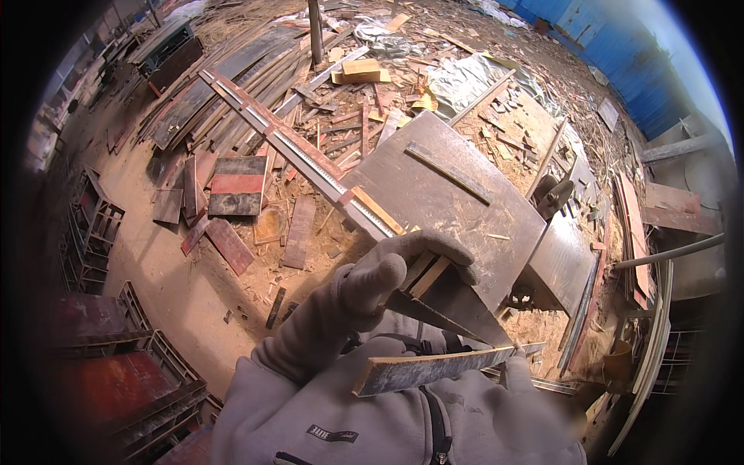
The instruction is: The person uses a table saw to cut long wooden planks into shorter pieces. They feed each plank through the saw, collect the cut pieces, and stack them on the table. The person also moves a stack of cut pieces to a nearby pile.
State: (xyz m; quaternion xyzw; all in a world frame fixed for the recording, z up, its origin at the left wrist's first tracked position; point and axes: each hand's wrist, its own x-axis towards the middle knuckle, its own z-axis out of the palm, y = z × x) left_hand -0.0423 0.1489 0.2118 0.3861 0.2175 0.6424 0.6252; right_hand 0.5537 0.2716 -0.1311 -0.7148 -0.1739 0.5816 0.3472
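Note:
My left hand (422, 254), in a grey glove, is closed around a pair of short wood strips (428, 276) with pale edges, at the near edge of a metal table (473, 256). A dark wood offcut (457, 304) tapers from below that hand toward the right. My right hand (518, 373), partly blurred, has its fingers at the right end of a longer dark-faced wood strip (434, 369) with a pale cut edge. This strip lies across in front of my jacket. Another narrow wood strip (448, 172) rests on the table top.
A long rail with a scale (298, 157) runs from the table to the far left. Wood offcuts (232, 186), boards and sawdust cover the ground. Metal racks (147, 372) stand at the lower left. A post (315, 31) rises at the back; a blue wall (620, 62) stands far right.

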